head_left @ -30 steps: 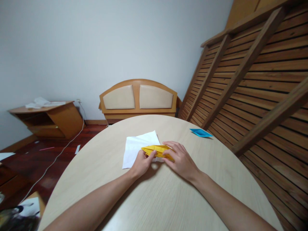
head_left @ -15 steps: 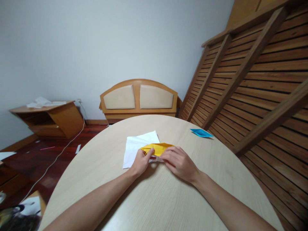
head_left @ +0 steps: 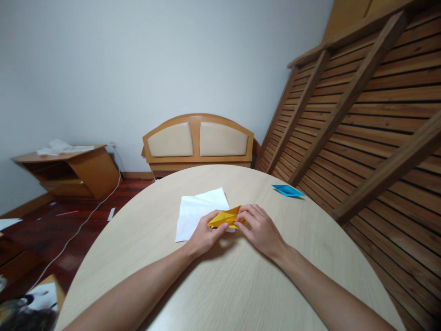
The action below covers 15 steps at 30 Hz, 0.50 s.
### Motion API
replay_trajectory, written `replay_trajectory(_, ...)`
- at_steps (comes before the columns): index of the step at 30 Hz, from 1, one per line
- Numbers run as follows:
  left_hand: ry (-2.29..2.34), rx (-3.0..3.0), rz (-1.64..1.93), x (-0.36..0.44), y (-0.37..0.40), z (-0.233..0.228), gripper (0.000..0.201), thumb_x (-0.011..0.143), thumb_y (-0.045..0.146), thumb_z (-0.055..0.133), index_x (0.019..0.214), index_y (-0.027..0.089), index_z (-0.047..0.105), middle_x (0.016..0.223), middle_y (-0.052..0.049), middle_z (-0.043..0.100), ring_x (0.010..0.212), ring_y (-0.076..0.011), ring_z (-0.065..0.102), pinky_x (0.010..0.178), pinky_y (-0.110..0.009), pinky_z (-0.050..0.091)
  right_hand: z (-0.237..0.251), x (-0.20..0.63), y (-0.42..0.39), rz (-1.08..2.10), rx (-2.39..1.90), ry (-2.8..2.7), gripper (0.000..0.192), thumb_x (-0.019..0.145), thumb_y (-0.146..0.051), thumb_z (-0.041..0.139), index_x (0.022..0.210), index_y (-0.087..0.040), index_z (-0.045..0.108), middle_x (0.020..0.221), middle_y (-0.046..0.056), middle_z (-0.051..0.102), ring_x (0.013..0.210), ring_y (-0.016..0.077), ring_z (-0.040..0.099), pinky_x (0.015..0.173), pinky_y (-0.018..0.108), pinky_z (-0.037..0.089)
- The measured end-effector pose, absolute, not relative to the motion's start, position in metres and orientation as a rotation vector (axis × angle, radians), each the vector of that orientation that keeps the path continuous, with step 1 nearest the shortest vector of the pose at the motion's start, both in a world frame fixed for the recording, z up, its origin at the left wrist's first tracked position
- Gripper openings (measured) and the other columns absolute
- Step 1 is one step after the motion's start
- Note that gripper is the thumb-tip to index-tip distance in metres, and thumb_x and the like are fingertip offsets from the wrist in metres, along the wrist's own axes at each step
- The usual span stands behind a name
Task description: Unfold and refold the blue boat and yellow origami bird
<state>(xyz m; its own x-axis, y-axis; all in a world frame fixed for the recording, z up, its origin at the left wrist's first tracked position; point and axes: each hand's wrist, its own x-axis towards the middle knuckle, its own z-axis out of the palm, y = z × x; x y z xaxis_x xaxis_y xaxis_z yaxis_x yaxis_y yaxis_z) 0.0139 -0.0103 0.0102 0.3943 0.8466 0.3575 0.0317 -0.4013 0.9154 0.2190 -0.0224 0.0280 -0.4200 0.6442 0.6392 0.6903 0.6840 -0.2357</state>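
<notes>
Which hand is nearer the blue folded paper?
Right. The right hand is in front and left of the blue folded paper, apart from it; the left hand is farther left.

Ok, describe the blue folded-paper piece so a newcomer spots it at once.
Find the round beige table. Near its far right edge, beyond the right hand, lies the pointed blue folded-paper piece. Unlike the handheld yellow folded-paper piece, it lies untouched.

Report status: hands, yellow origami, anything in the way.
Left hand, right hand: both gripping yellow origami. White paper partly hidden behind. Blue origami boat apart, not obstructing.
</notes>
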Motion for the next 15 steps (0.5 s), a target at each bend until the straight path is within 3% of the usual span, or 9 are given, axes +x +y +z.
replay_trajectory(8,0.857,1.716,1.185,0.01,-0.003,0.003,0.043,0.091,0.049,0.056,0.116,0.014,0.064,0.108,-0.01,0.068,0.093,-0.0226,0.062,0.079,-0.034,0.051,0.018,0.224,-0.015,0.089,-1.073,-1.916,0.005,0.097,-0.024,0.05,0.098,-0.023,0.055,0.098,0.006,0.069,0.097,0.0249,0.063,0.087,0.043,0.047)
replay_trajectory(15,0.94,1.814,1.201,0.014,-0.007,0.006,0.034,0.091,0.041,0.058,0.113,0.016,0.066,0.11,-0.009,0.07,0.099,-0.0242,0.063,0.089,-0.037,0.05,0.016,0.221,-0.01,0.409,-1.06,-1.542,0.022,0.098,-0.045,0.049,0.097,-0.024,0.049,0.088,0.006,0.066,0.081,0.0216,0.067,0.067,0.031,0.054)
